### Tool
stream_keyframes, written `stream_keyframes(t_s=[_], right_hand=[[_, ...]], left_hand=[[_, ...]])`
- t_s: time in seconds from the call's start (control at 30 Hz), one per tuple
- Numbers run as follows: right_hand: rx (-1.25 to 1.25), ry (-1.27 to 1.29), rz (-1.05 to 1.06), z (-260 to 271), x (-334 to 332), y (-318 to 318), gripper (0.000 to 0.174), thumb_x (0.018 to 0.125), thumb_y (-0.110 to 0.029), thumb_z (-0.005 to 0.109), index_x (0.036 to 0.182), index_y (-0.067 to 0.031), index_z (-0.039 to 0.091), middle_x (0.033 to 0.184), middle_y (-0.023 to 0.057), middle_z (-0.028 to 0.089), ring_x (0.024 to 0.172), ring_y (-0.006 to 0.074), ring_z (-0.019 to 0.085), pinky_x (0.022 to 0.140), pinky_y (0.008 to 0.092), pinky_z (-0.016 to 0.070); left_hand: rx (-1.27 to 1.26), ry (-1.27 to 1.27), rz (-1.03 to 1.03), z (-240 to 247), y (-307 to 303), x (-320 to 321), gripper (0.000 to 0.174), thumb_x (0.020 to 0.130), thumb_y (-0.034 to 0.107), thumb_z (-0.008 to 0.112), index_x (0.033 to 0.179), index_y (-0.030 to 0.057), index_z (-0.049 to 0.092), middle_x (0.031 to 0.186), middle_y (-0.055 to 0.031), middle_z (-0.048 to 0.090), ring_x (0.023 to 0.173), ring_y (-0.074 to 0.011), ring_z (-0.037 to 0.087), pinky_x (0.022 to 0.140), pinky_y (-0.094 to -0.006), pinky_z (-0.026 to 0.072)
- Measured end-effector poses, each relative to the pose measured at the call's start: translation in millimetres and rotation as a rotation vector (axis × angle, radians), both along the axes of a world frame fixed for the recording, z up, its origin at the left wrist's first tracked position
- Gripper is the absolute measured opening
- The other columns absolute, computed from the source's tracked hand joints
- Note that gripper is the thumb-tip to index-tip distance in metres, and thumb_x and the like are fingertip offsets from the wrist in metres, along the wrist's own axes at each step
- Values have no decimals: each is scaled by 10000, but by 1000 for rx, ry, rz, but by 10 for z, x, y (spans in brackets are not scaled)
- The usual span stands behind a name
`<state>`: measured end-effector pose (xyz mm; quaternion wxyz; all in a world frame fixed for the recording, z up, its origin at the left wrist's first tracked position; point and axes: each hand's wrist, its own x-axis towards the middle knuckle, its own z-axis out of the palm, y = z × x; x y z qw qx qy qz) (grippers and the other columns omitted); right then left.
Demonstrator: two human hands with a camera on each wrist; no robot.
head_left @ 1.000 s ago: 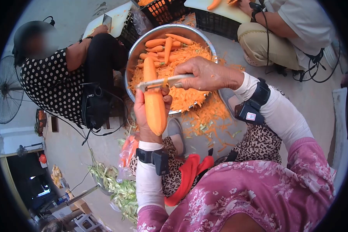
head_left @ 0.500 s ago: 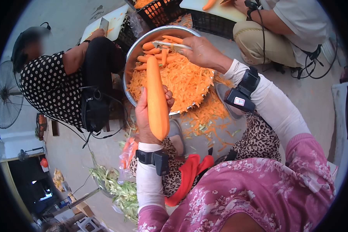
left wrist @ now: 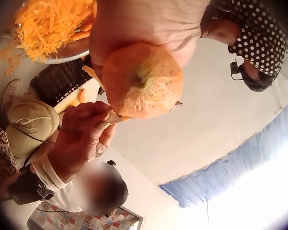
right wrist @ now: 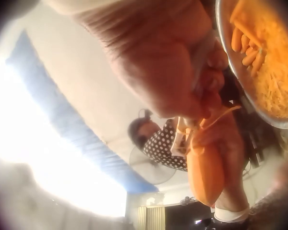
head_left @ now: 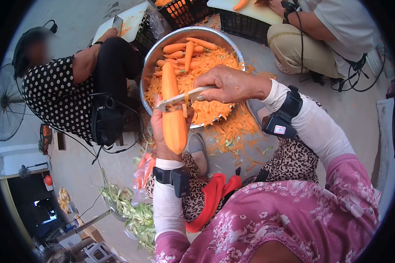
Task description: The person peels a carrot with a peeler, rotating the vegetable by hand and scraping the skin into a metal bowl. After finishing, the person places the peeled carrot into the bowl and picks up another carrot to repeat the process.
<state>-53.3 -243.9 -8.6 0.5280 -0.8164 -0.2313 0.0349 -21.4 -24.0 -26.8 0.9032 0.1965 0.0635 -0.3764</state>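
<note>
A large peeled carrot (head_left: 174, 131) stands nearly lengthwise in the left hand (head_left: 159, 131), whose fingers curl round it from below. The right hand (head_left: 232, 84) grips the handle of a peeler (head_left: 180, 100), its head lying across the carrot's middle with a strip of peel hanging beside it. In the left wrist view the carrot's thick end (left wrist: 143, 80) faces the camera, and the right hand (left wrist: 84, 136) is beside it. The right wrist view shows the carrot (right wrist: 205, 175) under the right hand (right wrist: 158, 62), with a thin strip sticking out near the fingers.
Beyond the hands is a metal basin (head_left: 147, 65) of peelings (head_left: 221, 61) and whole carrots (head_left: 189, 56). Two people crouch at left and right by cutting boards (head_left: 134, 19) on black crates (head_left: 243, 26). Husks (head_left: 138, 219) and a bag of carrots (head_left: 143, 173) lie at lower left.
The right hand first moved up the carrot with the peeler, off its surface over the basin, then came back down; the peeler lies across the carrot again. The left hand keeps hold of the carrot.
</note>
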Motion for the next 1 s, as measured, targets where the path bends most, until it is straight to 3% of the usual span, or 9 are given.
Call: stream_keyframes(t_s=[0.13,0.2,0.33,0.47,0.57,0.8,0.87,0.93,1.0], right_hand=[[-111,-162,-274,-168,239,-116,175,845,-170,595,913,-9,596,686,114,573,646,227,560,594,359,431],[-364,-245,-503,-221,340,-211,183,852,-177,584,919,-7,595,739,167,591,674,313,570,618,399,442],[-339,-16,-619,-304,395,-249,197,863,-200,583,925,-13,603,763,201,589,692,356,563,627,414,444],[-187,-2,-590,-120,295,-154,194,858,-193,586,901,-4,603,720,153,603,666,275,583,605,373,451],[57,53,-332,-7,162,-82,174,860,-170,562,867,0,602,688,24,583,647,109,547,577,281,444],[-98,59,10,67,4,-10,200,852,-206,594,879,-8,599,655,64,557,621,133,539,579,303,429],[-40,-5,-45,-73,83,1,197,851,-203,591,883,-8,599,648,76,556,612,148,537,572,313,425],[-96,-75,-441,-106,195,-39,204,851,-197,585,893,1,603,678,120,588,637,220,578,589,357,439],[-218,-215,-568,-268,351,-175,214,850,-202,582,898,5,606,719,171,608,676,305,601,620,406,453]], left_hand=[[18,-32,-69,44,-27,-63,445,944,407,450,1161,22,503,946,-112,531,813,-219,485,642,-311,440],[3,-39,-68,30,-27,-81,436,945,384,456,1164,8,480,937,-108,497,816,-212,455,666,-307,431],[-86,-124,-177,45,-42,-64,447,948,383,449,1176,-1,463,959,-121,488,818,-216,459,682,-312,428],[-4,-74,-81,-3,-17,-6,451,948,388,445,1174,-1,468,951,-120,491,821,-216,466,684,-327,434],[42,-46,-49,-1,-23,14,436,949,370,449,1141,-22,467,934,-116,471,808,-203,455,695,-319,443],[334,-46,149,127,-107,-50,393,957,327,435,1094,-38,487,919,-112,467,776,-195,447,712,-307,445],[286,-74,90,24,-46,-22,392,956,326,437,1106,-33,483,924,-111,464,777,-192,442,709,-302,440],[235,-107,26,37,-59,-49,391,955,325,440,1118,-28,479,929,-111,461,779,-190,437,706,-297,436],[185,-145,-32,144,-135,-129,417,950,337,450,1121,-42,465,943,-115,457,782,-185,428,696,-284,427]])
